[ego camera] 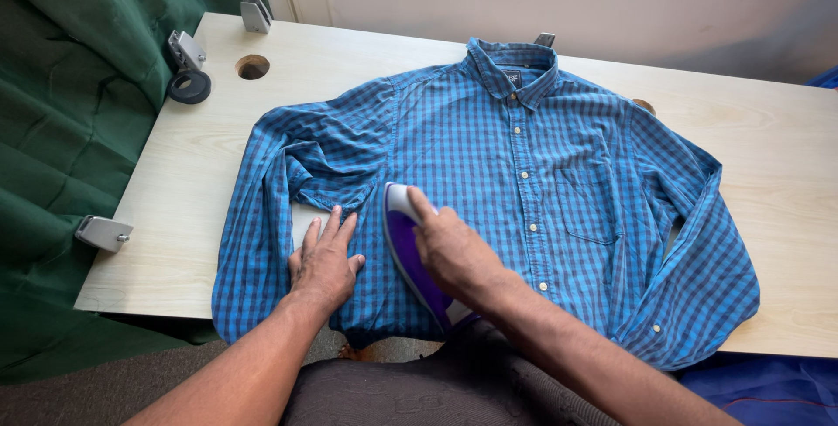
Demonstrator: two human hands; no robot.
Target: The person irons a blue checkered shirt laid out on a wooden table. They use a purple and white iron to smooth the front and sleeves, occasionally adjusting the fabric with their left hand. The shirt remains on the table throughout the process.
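Note:
A blue checked button-up shirt (524, 155) lies spread face up on a pale wooden table (201, 155), collar at the far side and both sleeves folded in along its sides. My right hand (454, 256) grips the handle of a purple and white iron (403, 243), which rests on the shirt's lower left front. My left hand (325, 262) presses flat on the fabric just left of the iron, fingers spread and pointing away from me.
Grey metal clamps (103, 232) grip the table's left edge, with another clamp (187, 49) and a black ring (190, 87) near the far left corner. A round hole (252, 66) is cut in the tabletop. Green cloth (61, 129) hangs at the left; a white wall stands behind.

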